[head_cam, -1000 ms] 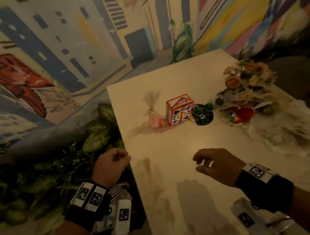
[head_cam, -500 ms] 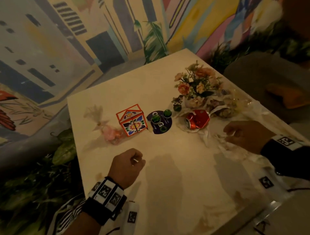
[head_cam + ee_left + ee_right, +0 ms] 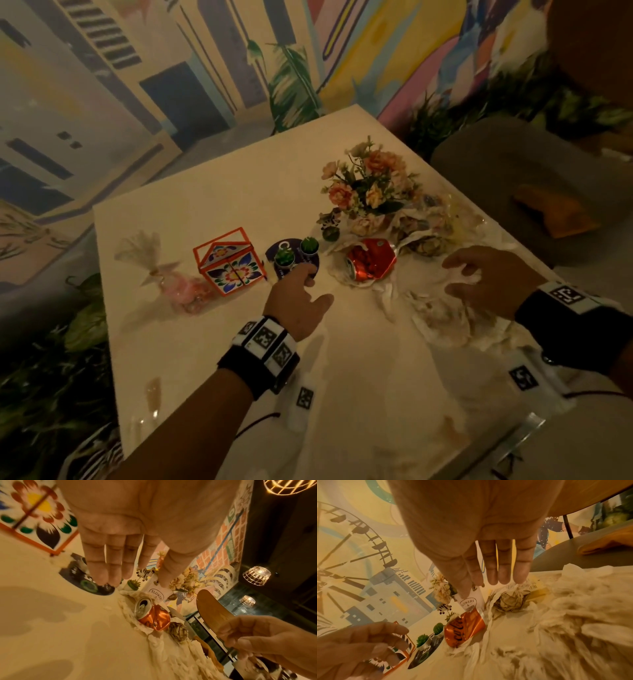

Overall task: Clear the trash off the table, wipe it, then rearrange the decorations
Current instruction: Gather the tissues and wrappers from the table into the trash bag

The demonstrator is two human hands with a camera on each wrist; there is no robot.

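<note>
Reaching over the bench [image 3: 212, 359], left hand [image 3: 296, 305] and right hand [image 3: 486, 281] both spread, fingers empty, closing on the crushed can [image 3: 371, 262] and napkins [image 3: 442, 318] – trash first.

One crushed can [image 3: 371, 262], two small cacti [image 3: 283, 257].

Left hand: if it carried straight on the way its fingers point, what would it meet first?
Probably the dark round coaster with the two small potted succulents; the left hand has straight fingers already over its near edge, though contact is unclear.
</note>
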